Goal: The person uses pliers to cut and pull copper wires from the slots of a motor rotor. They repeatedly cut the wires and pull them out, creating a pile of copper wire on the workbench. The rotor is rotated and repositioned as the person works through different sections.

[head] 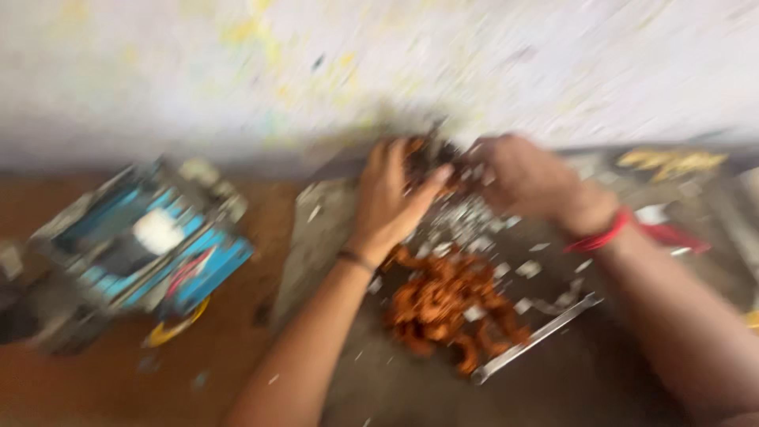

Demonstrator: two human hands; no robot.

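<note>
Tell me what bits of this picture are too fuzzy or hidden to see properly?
- Head view: the dark thing between the left hand and right hand is smeared by motion blur; its kind and each hand's grip are unclear.
- The orange-brown tangle is too blurred to identify.
- The blue and grey device shows no detail.
- The yellow object is blurred.
- Both forearms run off the bottom edge.
</note>
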